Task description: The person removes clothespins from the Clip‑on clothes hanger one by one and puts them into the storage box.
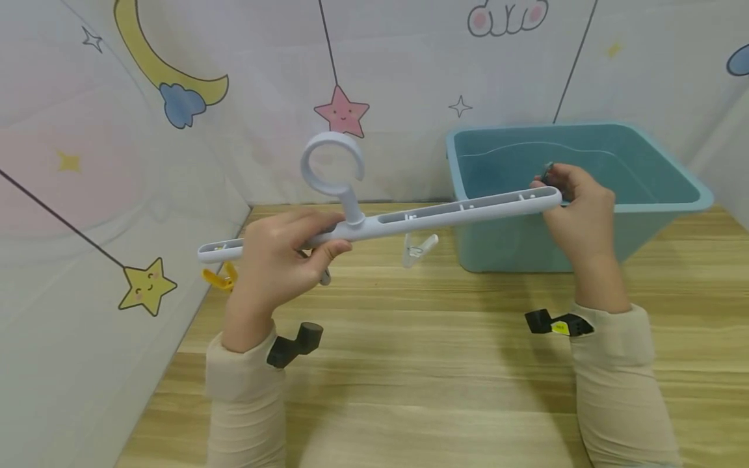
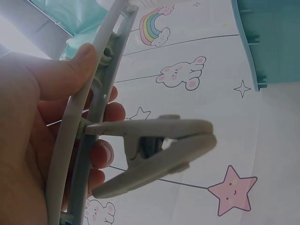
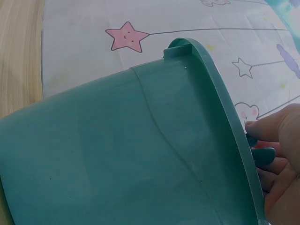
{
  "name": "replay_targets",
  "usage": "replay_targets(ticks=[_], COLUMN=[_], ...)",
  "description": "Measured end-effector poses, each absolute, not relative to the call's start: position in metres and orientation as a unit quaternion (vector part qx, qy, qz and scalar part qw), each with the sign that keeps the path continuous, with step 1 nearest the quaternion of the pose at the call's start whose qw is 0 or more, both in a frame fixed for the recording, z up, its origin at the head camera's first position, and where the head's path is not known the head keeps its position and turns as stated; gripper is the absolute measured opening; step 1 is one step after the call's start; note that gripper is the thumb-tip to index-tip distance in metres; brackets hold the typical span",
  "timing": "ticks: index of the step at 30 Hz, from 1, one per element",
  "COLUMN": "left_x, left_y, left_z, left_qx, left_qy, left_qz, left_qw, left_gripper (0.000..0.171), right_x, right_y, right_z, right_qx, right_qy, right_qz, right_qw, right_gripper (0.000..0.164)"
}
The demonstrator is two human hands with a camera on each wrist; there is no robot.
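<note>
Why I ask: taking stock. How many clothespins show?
4: yellow clothespin at the hanger's left end, grey clothespin partly behind the left hand, white clothespin right of centre, teal clothespin in the right hand. More may be hidden.

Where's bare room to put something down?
The tabletop is bare between the left sleeve and right sleeve, in front of the bin, and also right of the right sleeve. Crowded: the bin's near rim, where the right hand and hanger end hover.

Hanger bar [image 1: 468,216] part-hidden behind left grip [image 1: 277,260]; teal clip [image 3: 264,156] part-hidden behind bin rim [image 3: 242,140].
</note>
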State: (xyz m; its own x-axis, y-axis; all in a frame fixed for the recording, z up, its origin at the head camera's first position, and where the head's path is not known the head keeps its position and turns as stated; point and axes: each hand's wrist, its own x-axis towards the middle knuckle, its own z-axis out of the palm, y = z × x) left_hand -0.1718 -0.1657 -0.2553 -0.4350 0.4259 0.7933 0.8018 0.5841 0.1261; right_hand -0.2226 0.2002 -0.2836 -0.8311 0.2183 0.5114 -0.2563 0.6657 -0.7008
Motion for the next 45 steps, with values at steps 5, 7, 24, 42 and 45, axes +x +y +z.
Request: replay_targets(ticks=[5,7,24,42,45], left_x=[-0.172,-0.171,-0.172,-0.173,-0.172], left_y=[-0.164,-0.164,-0.162,-0.161,-0.161], left_z=[-0.256,-0.256,-0.255,-0.254,-0.254], left_qx=[-0.373,-0.369,-0.386,-0.394,-0.395], left_qy=[-0.815,-0.818,-0.804,-0.795,-0.795], left_qz=[-0.251,-0.250,-0.253,-0.232,-0.228], left_qw=[0.365,0.365,0.375,0.399,0.399], left_gripper=[0.028,0.028,0.044,0.046,0.046], right_x=[-0.222,-0.221,-0.222,-0.204,-0.200], right_y=[0.201,0.200,0.200,0.193,0.192], right_z=[-0.284,-0.284,-0.283,-0.271,-0.269], right_qx=[0.020,0.019,0.013,0.126,0.165], right_qy=[-0.863,-0.864,-0.872,-0.781,-0.764], right_qz=[0.408,0.406,0.396,0.500,0.534], right_qw=[0.298,0.298,0.288,0.352,0.322], right_gripper=[0.038,0.039,0.039,0.024,0.026])
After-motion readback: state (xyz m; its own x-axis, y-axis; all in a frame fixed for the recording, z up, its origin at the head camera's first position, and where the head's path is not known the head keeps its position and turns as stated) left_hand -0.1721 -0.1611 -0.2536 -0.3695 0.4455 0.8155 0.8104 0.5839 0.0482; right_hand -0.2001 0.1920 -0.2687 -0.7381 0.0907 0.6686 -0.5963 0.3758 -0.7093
